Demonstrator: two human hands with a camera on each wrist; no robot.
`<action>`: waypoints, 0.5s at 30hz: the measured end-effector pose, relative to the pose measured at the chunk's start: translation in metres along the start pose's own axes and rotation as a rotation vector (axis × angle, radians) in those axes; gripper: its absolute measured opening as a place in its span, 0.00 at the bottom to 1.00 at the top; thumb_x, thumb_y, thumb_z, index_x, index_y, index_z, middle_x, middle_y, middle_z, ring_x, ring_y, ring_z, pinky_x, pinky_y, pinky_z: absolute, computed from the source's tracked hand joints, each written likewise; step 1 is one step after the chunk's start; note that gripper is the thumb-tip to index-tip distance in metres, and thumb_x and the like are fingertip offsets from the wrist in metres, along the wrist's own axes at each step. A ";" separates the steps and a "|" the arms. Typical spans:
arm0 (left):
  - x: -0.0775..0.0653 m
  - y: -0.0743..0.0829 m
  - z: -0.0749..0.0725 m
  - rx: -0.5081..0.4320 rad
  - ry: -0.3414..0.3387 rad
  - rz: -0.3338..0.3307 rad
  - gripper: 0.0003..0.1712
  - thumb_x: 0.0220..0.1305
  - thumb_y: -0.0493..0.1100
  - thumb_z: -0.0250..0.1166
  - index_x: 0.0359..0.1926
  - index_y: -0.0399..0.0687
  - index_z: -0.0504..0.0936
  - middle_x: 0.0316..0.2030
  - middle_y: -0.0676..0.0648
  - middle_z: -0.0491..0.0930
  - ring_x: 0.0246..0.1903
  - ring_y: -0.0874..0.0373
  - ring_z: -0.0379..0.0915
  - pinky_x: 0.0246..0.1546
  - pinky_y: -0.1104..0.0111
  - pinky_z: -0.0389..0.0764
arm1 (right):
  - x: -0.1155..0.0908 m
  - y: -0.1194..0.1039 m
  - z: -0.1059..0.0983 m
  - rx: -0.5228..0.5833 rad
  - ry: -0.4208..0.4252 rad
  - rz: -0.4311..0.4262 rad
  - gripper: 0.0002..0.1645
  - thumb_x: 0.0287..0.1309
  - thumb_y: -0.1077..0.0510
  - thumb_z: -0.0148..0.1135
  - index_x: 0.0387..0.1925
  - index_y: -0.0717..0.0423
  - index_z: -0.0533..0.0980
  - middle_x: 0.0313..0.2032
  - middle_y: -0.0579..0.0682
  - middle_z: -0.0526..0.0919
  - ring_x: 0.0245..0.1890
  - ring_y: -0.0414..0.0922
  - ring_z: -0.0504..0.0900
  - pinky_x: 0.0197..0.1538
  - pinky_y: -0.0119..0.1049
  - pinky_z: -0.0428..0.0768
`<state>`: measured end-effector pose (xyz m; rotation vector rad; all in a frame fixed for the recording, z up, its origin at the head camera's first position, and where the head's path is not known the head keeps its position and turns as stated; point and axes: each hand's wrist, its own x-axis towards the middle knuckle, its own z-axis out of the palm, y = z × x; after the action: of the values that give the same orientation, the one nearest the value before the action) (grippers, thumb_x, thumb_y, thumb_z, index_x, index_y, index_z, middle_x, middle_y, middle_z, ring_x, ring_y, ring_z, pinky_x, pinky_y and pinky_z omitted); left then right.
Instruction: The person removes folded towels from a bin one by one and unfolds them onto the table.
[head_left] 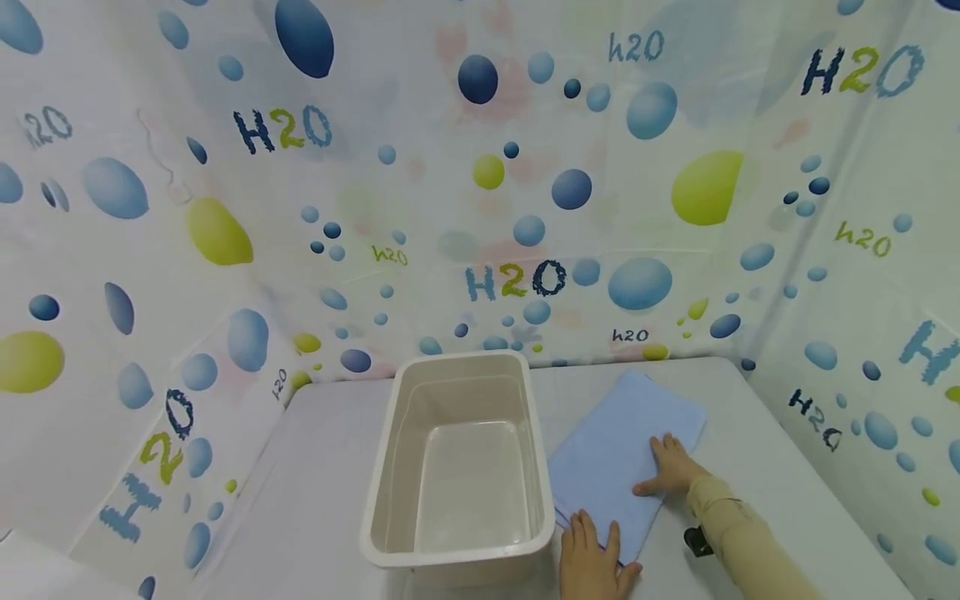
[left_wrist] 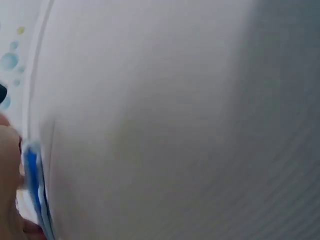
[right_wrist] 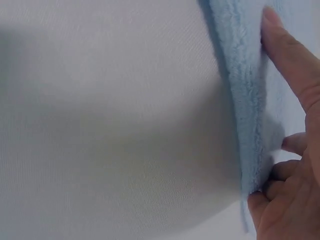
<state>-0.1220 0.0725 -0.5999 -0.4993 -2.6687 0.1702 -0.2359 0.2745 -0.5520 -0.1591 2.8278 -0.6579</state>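
A folded light-blue towel (head_left: 615, 442) lies flat on the table, right beside the basin. My right hand (head_left: 675, 467) rests on its right edge with the fingers spread. In the right wrist view, the thumb and fingertips of that hand (right_wrist: 292, 185) touch the thick, fluffy folded edge of the towel (right_wrist: 240, 95). My left hand (head_left: 592, 558) lies at the towel's near corner, fingers spread over it. In the left wrist view, only part of the left hand (left_wrist: 9, 175) shows at the left border, next to a blue towel edge (left_wrist: 36, 180).
An empty beige plastic basin (head_left: 476, 492) stands left of the towel, close to my left hand. Under everything is a white-covered table (head_left: 300, 500). Printed H2O curtains (head_left: 420, 192) hang around its back and sides. A small black object (head_left: 697, 542) sits under my right wrist.
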 end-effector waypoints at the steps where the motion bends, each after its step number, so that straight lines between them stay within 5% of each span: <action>1: 0.003 -0.002 -0.001 -0.030 0.012 -0.012 0.34 0.61 0.74 0.37 0.52 0.66 0.78 0.47 0.45 0.78 0.48 0.53 0.74 0.47 0.61 0.69 | 0.000 -0.002 -0.001 -0.008 -0.008 0.008 0.66 0.36 0.40 0.74 0.61 0.83 0.52 0.61 0.87 0.44 0.63 0.78 0.44 0.64 0.66 0.53; 4: 0.016 -0.010 -0.003 -0.132 0.035 -0.056 0.30 0.61 0.69 0.47 0.48 0.56 0.81 0.40 0.47 0.78 0.42 0.55 0.72 0.44 0.62 0.69 | -0.001 -0.013 -0.003 -0.030 -0.028 0.020 0.58 0.41 0.45 0.73 0.59 0.82 0.56 0.59 0.87 0.50 0.62 0.79 0.49 0.62 0.66 0.56; 9: 0.038 -0.020 0.000 -0.193 -0.080 -0.124 0.27 0.62 0.63 0.53 0.48 0.48 0.79 0.41 0.44 0.75 0.43 0.52 0.68 0.49 0.61 0.66 | -0.006 -0.042 0.005 -0.054 0.038 0.012 0.38 0.44 0.59 0.65 0.52 0.83 0.63 0.47 0.84 0.67 0.52 0.77 0.65 0.56 0.64 0.67; 12: 0.042 -0.019 0.008 -0.199 -0.132 -0.140 0.29 0.62 0.62 0.53 0.53 0.48 0.77 0.51 0.41 0.74 0.53 0.47 0.68 0.57 0.57 0.66 | -0.008 -0.055 0.018 -0.039 0.115 0.037 0.40 0.46 0.58 0.63 0.51 0.86 0.61 0.45 0.86 0.66 0.51 0.79 0.65 0.57 0.65 0.65; 15: 0.044 -0.015 0.017 -0.176 -0.090 -0.146 0.32 0.60 0.64 0.53 0.57 0.48 0.75 0.59 0.37 0.71 0.61 0.42 0.64 0.66 0.51 0.56 | -0.010 -0.059 0.029 -0.016 0.175 0.080 0.46 0.49 0.53 0.64 0.53 0.89 0.57 0.48 0.91 0.59 0.54 0.83 0.57 0.60 0.67 0.57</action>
<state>-0.1714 0.0743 -0.5953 -0.3551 -2.8108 -0.0883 -0.2158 0.2112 -0.5488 0.0096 2.9890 -0.6613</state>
